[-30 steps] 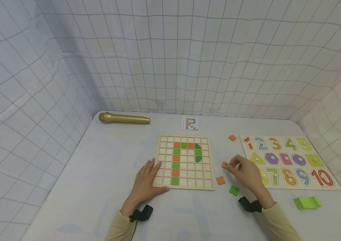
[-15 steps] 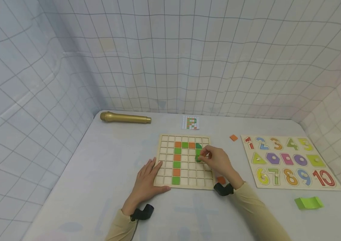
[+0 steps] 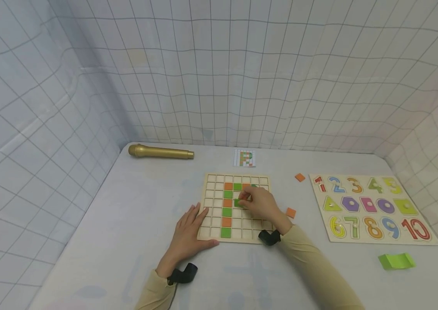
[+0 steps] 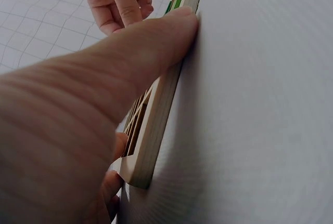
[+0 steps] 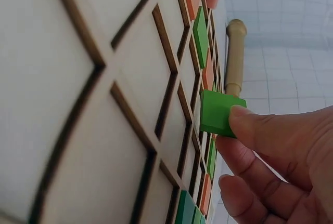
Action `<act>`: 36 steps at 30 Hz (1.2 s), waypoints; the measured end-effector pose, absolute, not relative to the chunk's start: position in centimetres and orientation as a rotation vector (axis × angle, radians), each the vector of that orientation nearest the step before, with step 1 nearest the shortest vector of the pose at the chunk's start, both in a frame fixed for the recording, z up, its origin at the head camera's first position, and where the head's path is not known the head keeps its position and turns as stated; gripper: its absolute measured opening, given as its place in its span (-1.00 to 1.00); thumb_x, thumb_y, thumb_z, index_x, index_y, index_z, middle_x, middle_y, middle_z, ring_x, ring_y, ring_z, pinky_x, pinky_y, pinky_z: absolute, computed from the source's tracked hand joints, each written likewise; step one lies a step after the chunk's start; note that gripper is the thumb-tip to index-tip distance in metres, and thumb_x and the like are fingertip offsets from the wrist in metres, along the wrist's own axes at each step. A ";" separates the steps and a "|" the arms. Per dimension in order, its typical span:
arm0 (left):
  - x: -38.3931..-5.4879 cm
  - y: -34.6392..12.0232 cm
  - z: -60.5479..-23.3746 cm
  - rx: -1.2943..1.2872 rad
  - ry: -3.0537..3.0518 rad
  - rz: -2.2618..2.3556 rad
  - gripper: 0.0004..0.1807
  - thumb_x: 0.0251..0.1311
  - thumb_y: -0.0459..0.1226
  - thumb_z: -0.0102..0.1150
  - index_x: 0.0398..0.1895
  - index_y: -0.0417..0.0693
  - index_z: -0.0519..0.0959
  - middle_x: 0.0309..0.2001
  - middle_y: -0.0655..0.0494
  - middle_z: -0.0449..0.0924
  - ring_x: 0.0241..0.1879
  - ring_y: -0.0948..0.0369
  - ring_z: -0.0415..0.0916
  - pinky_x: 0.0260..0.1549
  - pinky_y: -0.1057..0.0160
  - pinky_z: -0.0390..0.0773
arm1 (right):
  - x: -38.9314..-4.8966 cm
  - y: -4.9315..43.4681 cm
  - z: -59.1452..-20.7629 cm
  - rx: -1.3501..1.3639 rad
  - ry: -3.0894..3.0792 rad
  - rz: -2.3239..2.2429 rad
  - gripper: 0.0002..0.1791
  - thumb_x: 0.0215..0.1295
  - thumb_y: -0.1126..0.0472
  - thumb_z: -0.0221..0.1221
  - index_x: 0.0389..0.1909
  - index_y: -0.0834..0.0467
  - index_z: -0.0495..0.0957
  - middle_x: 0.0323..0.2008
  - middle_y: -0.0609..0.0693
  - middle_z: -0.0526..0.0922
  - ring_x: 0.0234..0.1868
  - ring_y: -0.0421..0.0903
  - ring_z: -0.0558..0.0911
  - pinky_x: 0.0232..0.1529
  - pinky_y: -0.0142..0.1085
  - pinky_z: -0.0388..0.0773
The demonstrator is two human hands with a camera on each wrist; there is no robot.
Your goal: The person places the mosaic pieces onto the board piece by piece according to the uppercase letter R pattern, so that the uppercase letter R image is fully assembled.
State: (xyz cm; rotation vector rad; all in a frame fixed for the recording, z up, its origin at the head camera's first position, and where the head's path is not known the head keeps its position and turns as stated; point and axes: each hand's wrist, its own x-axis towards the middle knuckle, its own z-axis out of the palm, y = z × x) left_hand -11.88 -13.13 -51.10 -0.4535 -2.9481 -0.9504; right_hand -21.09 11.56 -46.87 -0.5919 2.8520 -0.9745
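Observation:
My right hand (image 3: 259,203) pinches a green square tile (image 5: 221,112) between thumb and fingers, at the grid board's surface. In the head view the green tile overlaps a cell just right of the tile column. My left hand (image 3: 186,232) rests at the near left corner of the wooden grid board (image 3: 211,236), fingers along its left side and thumb at its front edge. Orange and green tiles, such as one green tile (image 3: 225,232), form a column and a top row on the board. A dark green tile (image 3: 254,186) shows at the row's right end; the right hand hides tiles below it.
Loose orange tiles (image 3: 291,212) (image 3: 300,177) lie right of the board. A number and shape puzzle (image 3: 335,206) and a light green block (image 3: 396,261) are farther right. Behind stand a small pattern card (image 3: 244,158) and a gold microphone (image 3: 161,151).
My right hand has moved left from the loose tiles beside the board, across its right column, to the middle, carrying a green tile. The left hand has stayed at the corner.

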 end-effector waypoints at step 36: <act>-11.7 -13.2 -51.0 -0.475 -2.930 -0.942 0.05 -0.13 0.18 0.37 0.41 -0.11 0.22 0.44 -0.15 -0.01 0.42 -0.08 -0.17 0.22 -0.22 -0.02 | -21.0 11.5 -47.2 -0.755 2.929 -0.791 -0.83 0.13 0.16 0.34 -0.24 0.08 0.74 -0.38 -0.14 0.66 -0.36 -0.21 0.49 -0.37 -0.32 0.42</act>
